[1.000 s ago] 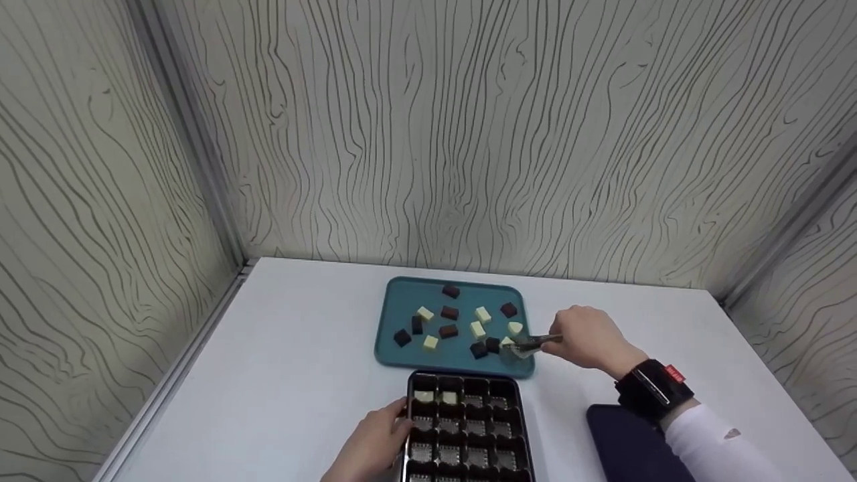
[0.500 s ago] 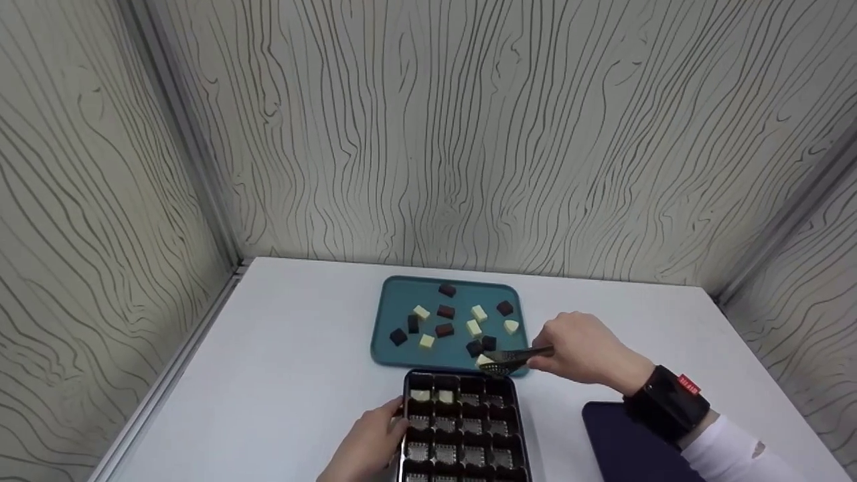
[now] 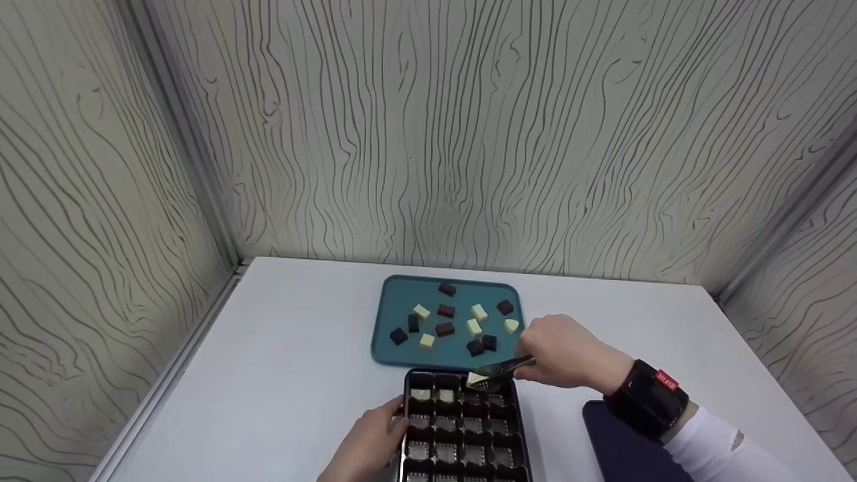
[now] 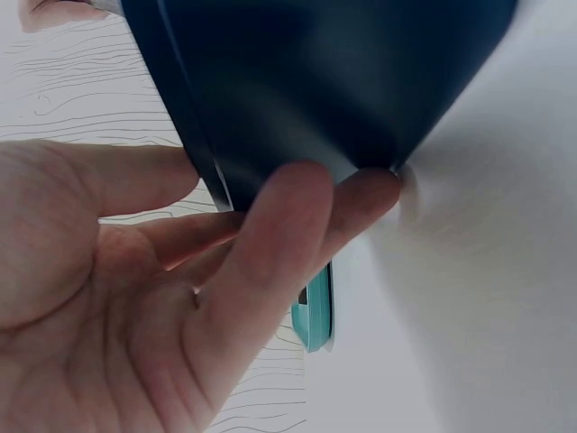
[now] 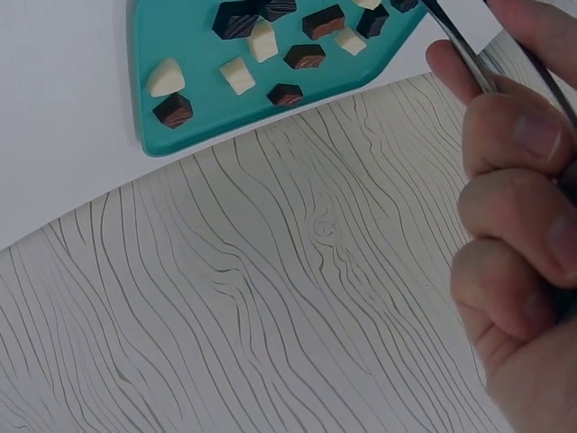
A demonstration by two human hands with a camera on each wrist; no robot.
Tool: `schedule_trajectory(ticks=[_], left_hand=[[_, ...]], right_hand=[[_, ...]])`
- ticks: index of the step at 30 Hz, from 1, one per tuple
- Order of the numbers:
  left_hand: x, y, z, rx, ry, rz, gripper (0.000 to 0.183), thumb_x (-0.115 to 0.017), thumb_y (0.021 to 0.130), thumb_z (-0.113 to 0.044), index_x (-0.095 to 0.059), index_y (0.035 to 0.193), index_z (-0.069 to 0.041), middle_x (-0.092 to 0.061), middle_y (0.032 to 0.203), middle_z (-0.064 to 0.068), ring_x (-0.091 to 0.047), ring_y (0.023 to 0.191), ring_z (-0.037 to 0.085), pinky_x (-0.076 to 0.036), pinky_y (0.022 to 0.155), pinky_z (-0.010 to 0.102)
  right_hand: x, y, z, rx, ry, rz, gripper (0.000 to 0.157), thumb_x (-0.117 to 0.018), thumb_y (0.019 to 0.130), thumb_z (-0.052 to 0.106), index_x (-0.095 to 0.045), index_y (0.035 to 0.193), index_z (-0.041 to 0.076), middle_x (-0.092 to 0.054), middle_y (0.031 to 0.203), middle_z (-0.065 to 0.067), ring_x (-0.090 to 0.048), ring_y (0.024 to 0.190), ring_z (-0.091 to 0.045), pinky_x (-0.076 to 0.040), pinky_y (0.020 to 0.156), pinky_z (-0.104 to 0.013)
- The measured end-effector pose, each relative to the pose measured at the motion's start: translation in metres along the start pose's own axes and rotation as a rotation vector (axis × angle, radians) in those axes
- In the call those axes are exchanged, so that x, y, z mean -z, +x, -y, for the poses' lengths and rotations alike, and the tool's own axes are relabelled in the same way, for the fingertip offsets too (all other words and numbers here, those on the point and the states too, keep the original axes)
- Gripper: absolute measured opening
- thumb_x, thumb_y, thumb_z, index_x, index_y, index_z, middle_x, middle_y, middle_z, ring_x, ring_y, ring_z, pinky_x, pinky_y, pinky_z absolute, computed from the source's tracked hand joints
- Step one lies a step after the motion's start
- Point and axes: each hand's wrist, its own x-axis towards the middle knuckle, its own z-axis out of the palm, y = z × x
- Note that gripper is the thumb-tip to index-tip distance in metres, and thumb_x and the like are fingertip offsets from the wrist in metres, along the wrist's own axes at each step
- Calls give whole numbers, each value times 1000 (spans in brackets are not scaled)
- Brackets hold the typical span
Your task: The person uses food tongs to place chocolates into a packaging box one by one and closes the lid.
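My right hand (image 3: 562, 351) grips metal tongs (image 3: 502, 368), its fingers curled round the handles in the right wrist view. A white chocolate (image 3: 475, 379) sits at the perforated tips, over the third compartment of the far row of a black divided chocolate box (image 3: 524, 435). Two white chocolates (image 3: 433, 395) occupy the first two compartments of that row. My left hand (image 3: 368, 438) rests against the box's left side. In the left wrist view its fairly straight fingers (image 4: 293, 203) touch the dark outer wall, with the thumb at the rim.
Just behind the box lies a teal tray (image 3: 385, 351) with several white, brown and dark chocolates. A dark navy tray (image 3: 626, 442) lies at the right, partly under my right forearm. Wood-patterned panels (image 3: 428, 134) enclose the white table (image 3: 288, 335).
The tongs have carried a white chocolate from the teal tray's near right corner leftward and toward me, over the box. My left hand has stayed at the box's side.
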Motion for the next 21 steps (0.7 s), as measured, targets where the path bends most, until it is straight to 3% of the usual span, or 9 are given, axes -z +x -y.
schedule_trajectory(ticks=[7, 21], left_hand=[[-1, -1, -2, 29, 4, -11, 49, -56, 105, -18, -54, 145, 10, -70, 136, 26, -64, 130, 48, -52, 105, 69], [-1, -2, -2, 17, 8, -16, 48, -57, 105, -18, -56, 145, 8, -71, 134, 26, -64, 130, 48, -50, 106, 71]], right_hand=[[1, 10, 6, 35, -32, 32, 62, -86, 84, 31, -31, 56, 25, -15, 58, 16, -22, 53, -2, -18, 55, -20], [5, 30, 18, 68, -67, 101, 69, -87, 81, 24, -22, 57, 25, -9, 61, 14, -13, 55, -4, -13, 53, -21]])
